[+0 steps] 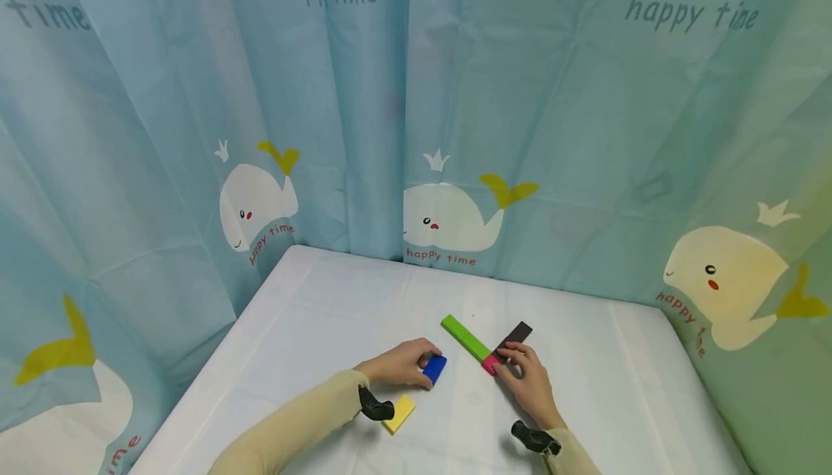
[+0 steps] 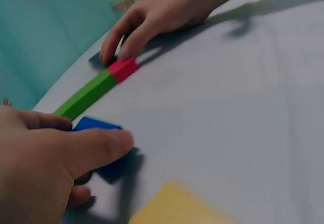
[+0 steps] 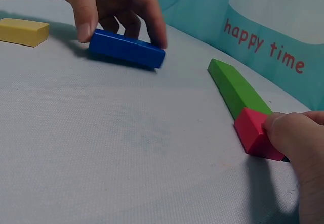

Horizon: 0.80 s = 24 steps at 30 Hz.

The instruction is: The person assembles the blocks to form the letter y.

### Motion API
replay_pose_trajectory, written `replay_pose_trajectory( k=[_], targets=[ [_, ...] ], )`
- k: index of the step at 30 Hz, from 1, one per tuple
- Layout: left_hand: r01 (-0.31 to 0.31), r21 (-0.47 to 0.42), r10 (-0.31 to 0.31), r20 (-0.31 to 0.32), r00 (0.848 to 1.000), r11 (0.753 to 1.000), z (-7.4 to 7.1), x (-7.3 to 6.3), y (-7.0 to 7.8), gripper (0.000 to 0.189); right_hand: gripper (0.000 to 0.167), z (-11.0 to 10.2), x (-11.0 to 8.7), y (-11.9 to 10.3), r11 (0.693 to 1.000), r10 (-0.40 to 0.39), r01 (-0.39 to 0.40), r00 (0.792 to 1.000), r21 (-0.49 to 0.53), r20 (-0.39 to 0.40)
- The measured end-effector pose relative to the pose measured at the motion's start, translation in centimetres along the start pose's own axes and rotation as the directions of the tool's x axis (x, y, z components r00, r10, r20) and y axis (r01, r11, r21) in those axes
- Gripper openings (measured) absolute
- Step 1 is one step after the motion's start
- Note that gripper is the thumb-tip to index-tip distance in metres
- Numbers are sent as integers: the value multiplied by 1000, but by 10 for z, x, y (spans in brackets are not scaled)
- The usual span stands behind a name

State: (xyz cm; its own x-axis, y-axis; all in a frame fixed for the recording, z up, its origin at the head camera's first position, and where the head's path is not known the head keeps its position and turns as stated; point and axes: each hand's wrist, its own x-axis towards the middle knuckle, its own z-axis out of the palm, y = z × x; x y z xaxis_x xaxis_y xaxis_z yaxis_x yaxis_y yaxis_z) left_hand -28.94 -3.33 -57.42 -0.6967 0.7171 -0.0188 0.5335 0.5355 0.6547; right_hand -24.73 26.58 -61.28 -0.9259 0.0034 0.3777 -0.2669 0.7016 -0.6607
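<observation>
My left hand [image 1: 398, 365] grips a blue block [image 1: 435, 371] by its ends, between thumb and fingers. In the right wrist view that blue block [image 3: 126, 50] hangs just above the white table, its shadow beneath. My right hand [image 1: 531, 387] has its thumb on a small pinkish-red block [image 1: 489, 365] and its fingers at a black block [image 1: 518, 335]. A long green block [image 1: 464, 336] lies end to end with the red one, touching it. Together the green, red and black blocks form a V shape. The fingers partly cover the black block.
A yellow block [image 1: 400, 414] lies on the white table [image 1: 325, 302], close beside the left wrist. Light blue curtains [image 1: 364, 99] printed with whales stand behind the table and along its sides. A black wrist camera [image 1: 536, 437] sits on each wrist.
</observation>
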Motion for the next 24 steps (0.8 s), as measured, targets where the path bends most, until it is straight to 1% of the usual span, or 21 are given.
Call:
replay_pose_trajectory(
  k=[2, 4, 6, 7, 9, 13, 16, 20, 24],
  targets=[
    [-32, -59, 35, 35, 999, 998, 4, 6, 9, 60, 29, -1, 0, 0, 1000, 8, -8, 1000, 0, 3],
    [-69, -100, 77, 71, 995, 993, 9, 13, 17, 61, 30, -2, 1, 1, 1000, 14, -14, 1000, 7, 6],
    [-99, -119, 110, 94, 989, 988, 15, 19, 23, 60, 30, -2, 1, 1, 1000, 17, -17, 1000, 12, 9],
    [-111, -111, 122, 102, 987, 988, 18, 22, 26, 60, 30, -2, 1, 1, 1000, 15, -16, 1000, 11, 10],
    [-143, -57, 148, 109, 983, 988, 23, 27, 29, 58, 31, -2, 0, 1, 1000, 13, -13, 1000, 3, 12],
    [-182, 49, 176, 103, 979, 982, 26, 36, 34, 52, 30, -1, 1, 0, 1000, 11, -11, 1000, 4, 9],
    [-189, 77, 180, 103, 978, 979, 26, 41, 36, 50, 30, -1, 1, -1, 1000, 14, -14, 1000, 13, 13],
    [-172, 85, 163, 103, 981, 981, 27, 44, 34, 48, 31, -2, 1, 0, 1000, 20, -20, 999, 17, 28],
    [-142, 55, 136, 100, 986, 988, 27, 45, 34, 47, 32, -2, 1, 0, 999, 28, -29, 999, 19, 36]
  ],
)
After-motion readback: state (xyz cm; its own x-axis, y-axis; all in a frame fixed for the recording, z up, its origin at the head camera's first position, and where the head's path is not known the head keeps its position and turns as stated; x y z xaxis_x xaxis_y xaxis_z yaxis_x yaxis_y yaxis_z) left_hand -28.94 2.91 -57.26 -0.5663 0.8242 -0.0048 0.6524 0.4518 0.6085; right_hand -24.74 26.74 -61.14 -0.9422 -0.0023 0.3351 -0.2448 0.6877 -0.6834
